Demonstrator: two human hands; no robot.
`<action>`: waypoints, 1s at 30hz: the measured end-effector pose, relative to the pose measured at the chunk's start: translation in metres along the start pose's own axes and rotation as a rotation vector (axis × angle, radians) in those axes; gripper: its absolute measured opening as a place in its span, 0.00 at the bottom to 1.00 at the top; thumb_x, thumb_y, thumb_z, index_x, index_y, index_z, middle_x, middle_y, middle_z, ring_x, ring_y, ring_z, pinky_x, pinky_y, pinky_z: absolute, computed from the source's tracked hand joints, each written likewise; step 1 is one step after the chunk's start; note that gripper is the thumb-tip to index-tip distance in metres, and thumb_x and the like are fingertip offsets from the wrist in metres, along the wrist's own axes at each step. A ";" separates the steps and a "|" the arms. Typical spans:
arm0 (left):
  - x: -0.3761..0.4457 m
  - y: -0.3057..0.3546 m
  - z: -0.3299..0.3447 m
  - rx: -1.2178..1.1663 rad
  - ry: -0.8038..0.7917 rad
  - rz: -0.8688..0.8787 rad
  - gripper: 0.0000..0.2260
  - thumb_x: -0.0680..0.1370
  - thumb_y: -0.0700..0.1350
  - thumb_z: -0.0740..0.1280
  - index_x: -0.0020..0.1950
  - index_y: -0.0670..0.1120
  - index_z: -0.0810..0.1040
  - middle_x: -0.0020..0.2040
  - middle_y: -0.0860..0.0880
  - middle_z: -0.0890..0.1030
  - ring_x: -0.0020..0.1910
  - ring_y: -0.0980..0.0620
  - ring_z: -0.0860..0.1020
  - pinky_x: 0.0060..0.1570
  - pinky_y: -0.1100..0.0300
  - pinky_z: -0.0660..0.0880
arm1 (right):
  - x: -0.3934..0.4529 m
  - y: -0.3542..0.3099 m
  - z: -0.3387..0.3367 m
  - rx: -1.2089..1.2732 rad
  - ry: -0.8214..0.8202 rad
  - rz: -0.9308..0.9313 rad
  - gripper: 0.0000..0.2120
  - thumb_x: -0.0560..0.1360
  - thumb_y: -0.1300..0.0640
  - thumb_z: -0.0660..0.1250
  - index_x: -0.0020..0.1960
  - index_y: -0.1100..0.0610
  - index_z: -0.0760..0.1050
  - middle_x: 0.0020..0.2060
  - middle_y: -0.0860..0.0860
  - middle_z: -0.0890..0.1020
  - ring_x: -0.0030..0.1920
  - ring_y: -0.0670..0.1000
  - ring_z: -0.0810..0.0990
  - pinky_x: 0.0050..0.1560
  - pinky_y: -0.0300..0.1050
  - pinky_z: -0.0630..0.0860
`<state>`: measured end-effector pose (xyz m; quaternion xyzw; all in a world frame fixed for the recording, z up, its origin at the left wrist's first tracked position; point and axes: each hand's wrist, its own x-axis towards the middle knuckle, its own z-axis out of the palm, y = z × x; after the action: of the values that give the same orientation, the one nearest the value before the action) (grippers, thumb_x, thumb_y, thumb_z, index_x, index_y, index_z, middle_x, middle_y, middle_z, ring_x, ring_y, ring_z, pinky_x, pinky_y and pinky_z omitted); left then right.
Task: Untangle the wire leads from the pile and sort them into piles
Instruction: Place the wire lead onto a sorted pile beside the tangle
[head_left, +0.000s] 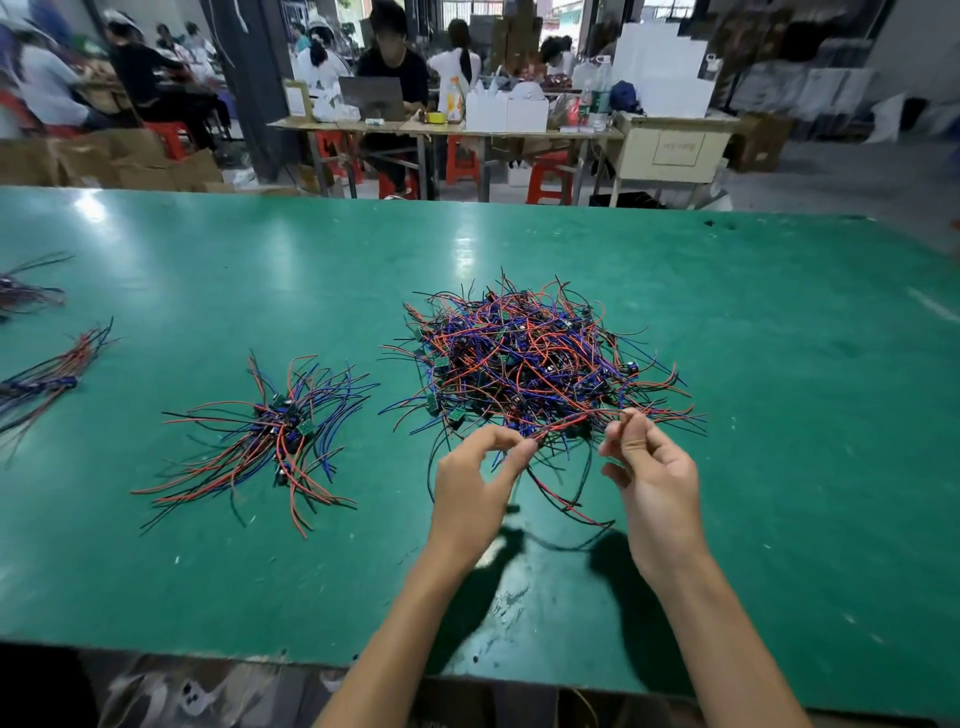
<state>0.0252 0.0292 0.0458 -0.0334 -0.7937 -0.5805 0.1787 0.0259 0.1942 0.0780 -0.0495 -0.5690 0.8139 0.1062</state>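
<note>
Head view: our left hand (475, 470) and right hand (647, 462) pinch one wire (571, 420), seemingly, at the tangle's (530, 358) six o'clock; next, pull free.

We see our two bare forearms reaching forward from the bottom edge of the view, angled slightly toward each other. Our left hand (470, 493) is raised with the wrist bent, thumb and index fingertip pinched together on a thin wire, the other fingers curled loosely above. Our right hand (649, 467) sits level with it, a short way apart, palm turned inward toward the left, thumb and forefinger pinching the wire's other end, remaining fingers curled in toward the palm.
</note>
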 end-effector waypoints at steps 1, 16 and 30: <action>0.001 0.005 -0.002 -0.059 0.009 -0.011 0.05 0.79 0.52 0.71 0.47 0.52 0.83 0.45 0.57 0.85 0.47 0.57 0.83 0.55 0.55 0.77 | 0.002 -0.001 -0.001 0.038 0.005 0.040 0.10 0.75 0.47 0.66 0.50 0.53 0.78 0.37 0.43 0.83 0.35 0.41 0.79 0.39 0.35 0.73; 0.018 0.041 -0.019 -0.300 -0.146 -0.101 0.08 0.81 0.42 0.68 0.56 0.47 0.86 0.42 0.44 0.86 0.38 0.53 0.76 0.38 0.58 0.75 | -0.016 0.008 0.025 -0.263 -0.455 0.127 0.15 0.77 0.65 0.70 0.61 0.53 0.73 0.34 0.50 0.86 0.34 0.47 0.84 0.38 0.34 0.77; 0.018 0.035 -0.045 0.023 -0.299 -0.021 0.16 0.80 0.36 0.67 0.64 0.51 0.82 0.52 0.52 0.83 0.42 0.57 0.76 0.44 0.64 0.74 | -0.009 -0.002 0.006 -0.815 -0.192 -0.378 0.02 0.76 0.53 0.74 0.45 0.47 0.84 0.39 0.38 0.85 0.42 0.42 0.82 0.47 0.35 0.74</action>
<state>0.0287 -0.0047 0.0951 -0.1094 -0.8183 -0.5618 0.0527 0.0334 0.1873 0.0820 0.0930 -0.8490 0.4909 0.1717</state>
